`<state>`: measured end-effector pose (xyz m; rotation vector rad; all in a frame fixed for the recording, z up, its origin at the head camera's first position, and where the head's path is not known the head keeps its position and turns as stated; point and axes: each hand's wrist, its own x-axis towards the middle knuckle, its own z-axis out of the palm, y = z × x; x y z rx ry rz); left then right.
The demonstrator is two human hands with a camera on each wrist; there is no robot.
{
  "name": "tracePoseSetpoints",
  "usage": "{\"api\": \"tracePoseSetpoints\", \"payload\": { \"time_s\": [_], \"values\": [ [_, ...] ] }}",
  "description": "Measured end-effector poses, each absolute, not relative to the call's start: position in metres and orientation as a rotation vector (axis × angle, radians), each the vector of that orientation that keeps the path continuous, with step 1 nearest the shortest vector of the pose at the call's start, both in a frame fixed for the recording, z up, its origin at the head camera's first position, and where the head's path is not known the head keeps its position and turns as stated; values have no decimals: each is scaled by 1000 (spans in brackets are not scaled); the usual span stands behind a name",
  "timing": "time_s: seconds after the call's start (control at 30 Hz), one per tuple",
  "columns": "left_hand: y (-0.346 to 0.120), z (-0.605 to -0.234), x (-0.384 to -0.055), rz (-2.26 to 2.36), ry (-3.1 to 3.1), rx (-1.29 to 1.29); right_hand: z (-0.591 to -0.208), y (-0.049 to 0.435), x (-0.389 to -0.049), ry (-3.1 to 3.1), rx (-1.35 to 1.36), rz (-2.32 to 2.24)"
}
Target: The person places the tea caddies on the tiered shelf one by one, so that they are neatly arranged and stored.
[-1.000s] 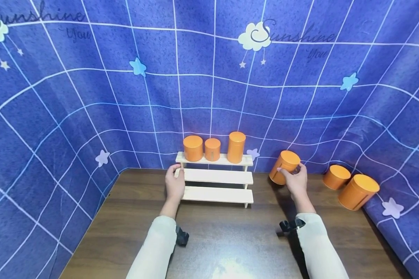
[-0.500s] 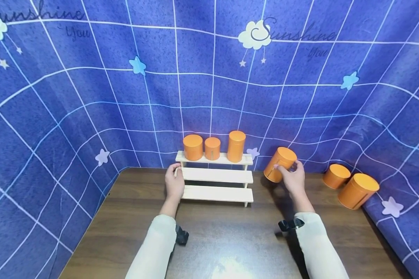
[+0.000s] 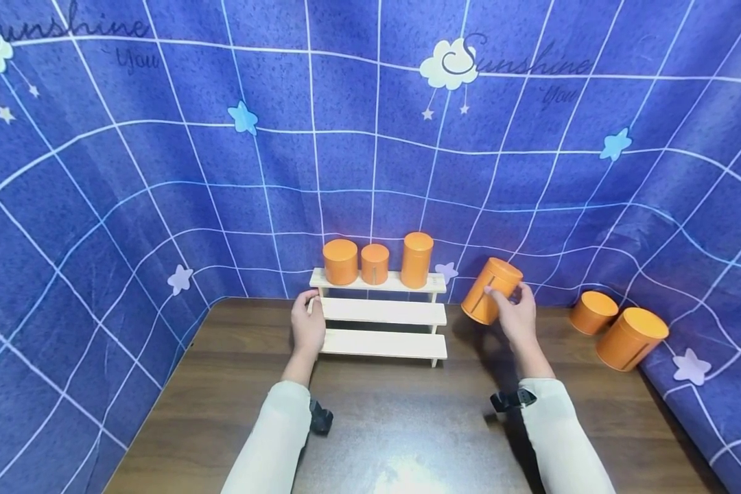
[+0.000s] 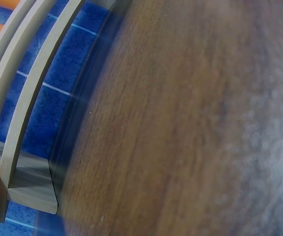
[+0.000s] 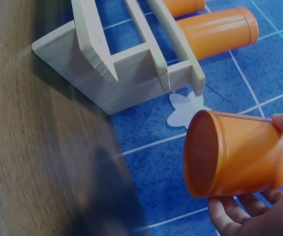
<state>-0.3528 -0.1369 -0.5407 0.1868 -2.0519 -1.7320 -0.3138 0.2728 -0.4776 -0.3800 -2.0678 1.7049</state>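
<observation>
left hand [image 3: 309, 327] gripping rack [image 3: 383, 344], right hand [image 3: 518, 320] gripping orange canister [image 3: 491, 279], backdrop [image 3: 346, 161] reading "sunshine you"

Blue gridded curtain [image 3: 346, 89] — pale clouds [image 3: 449, 64], stars [image 3: 243, 117] — behind a glossy brown table [image 3: 370, 412].

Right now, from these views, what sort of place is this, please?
Probably a staged tabletop workspace: a blue grid-patterned, fabric-like backdrop hangs behind the brown wood-grain table, which bears a pale wooden three-tier rack with three orange cylindrical canisters.
</observation>
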Motion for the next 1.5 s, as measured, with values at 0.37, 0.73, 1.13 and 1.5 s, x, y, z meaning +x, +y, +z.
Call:
{"api": "tracePoseSetpoints", "payload": {
  "time_s": [0.37, 0.73, 1.13, 1.5],
  "values": [
    [-137, -542, -354, -1766, -2023, 183, -470, 263, -309, -2076, -303, 1680],
    [-138, -542, -355, -1770, -2021, 198, -462, 255, -304, -2107, -245, 1679],
    [-141, -541, -355, -1809, -1977, 178, -462, 251, -301, -2193, -189, 1604],
    [-140, -543, -356, -1826, -1969, 185, -460, 243, -296, -2229, -130, 1579]
  ]
}}
